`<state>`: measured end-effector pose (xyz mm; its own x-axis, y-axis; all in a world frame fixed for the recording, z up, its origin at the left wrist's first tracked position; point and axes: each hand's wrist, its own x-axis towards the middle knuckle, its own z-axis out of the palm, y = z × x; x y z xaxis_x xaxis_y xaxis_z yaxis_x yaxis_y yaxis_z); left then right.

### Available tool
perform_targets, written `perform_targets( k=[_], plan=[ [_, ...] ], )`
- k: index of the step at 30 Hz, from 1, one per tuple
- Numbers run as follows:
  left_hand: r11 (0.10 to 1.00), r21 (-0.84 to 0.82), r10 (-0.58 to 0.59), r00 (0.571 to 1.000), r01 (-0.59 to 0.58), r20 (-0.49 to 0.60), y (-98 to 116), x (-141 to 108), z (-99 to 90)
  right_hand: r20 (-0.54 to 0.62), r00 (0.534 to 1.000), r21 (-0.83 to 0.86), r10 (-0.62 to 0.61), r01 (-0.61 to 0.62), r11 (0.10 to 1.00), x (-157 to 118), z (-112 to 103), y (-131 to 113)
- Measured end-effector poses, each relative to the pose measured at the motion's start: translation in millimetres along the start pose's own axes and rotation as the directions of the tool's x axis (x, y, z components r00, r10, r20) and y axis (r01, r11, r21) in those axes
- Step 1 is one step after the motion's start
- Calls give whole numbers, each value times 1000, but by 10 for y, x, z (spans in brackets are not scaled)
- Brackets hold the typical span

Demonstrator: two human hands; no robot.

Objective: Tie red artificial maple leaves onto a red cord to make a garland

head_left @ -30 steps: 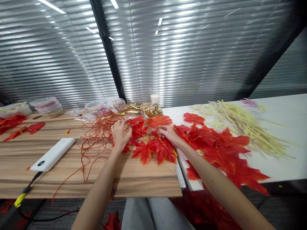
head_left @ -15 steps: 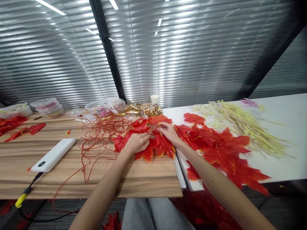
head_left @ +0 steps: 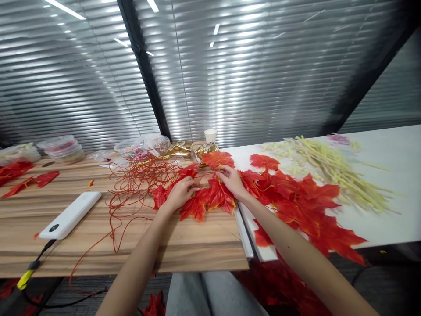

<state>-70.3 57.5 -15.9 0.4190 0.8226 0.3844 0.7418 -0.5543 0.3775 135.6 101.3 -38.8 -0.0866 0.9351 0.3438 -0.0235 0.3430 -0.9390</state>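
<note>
Red artificial maple leaves (head_left: 222,194) with yellow edges lie in a cluster under and between my hands. My left hand (head_left: 182,193) is closed in a pinch at the left of the cluster, its fingertips over the leaves; what is in them is too small to make out. My right hand (head_left: 231,181) pinches at the yellow stem of an orange-red maple leaf (head_left: 217,159) at the back of the cluster. A thin stretch of red cord shows between the two hands. The loose tangle of red cord (head_left: 141,175) spreads out left of my left hand.
A larger heap of red leaves (head_left: 296,202) lies on the white table (head_left: 378,228) at right, before yellow-green stems (head_left: 329,169). A white power bank (head_left: 70,215) with a cable lies left. Gold packets (head_left: 180,149), a paper cup (head_left: 210,136) and plastic tubs (head_left: 62,149) stand behind.
My left hand has drawn left and slightly away from my right hand, widening the gap between them. The leaf at the back now stands higher. The whole view has shifted slightly.
</note>
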Motion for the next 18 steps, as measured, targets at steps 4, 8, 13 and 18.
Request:
perform_targets(
  k=[4, 8, 13, 18],
  plan=[
    [999, -38, -14, 1000, 13, -22, 14, 15, -28, -32, 999, -1, -13, 13, 1000, 8, 1, 8],
    [997, -70, -17, 1000, 17, -3, 47, 5, -50, -39, 999, -11, -22, 21, 1000, 2, 7, 1],
    [995, -100, -4, 1000, 2, -22, 73, -4, -50, -49, 998, -22, -26, 25, 999, -5, 8, 1],
    [994, -103, -23, 1000, 21, -16, 71, 1, -47, -56, 998, 9, 0, 0, 1000, -1, 14, 19]
  ],
)
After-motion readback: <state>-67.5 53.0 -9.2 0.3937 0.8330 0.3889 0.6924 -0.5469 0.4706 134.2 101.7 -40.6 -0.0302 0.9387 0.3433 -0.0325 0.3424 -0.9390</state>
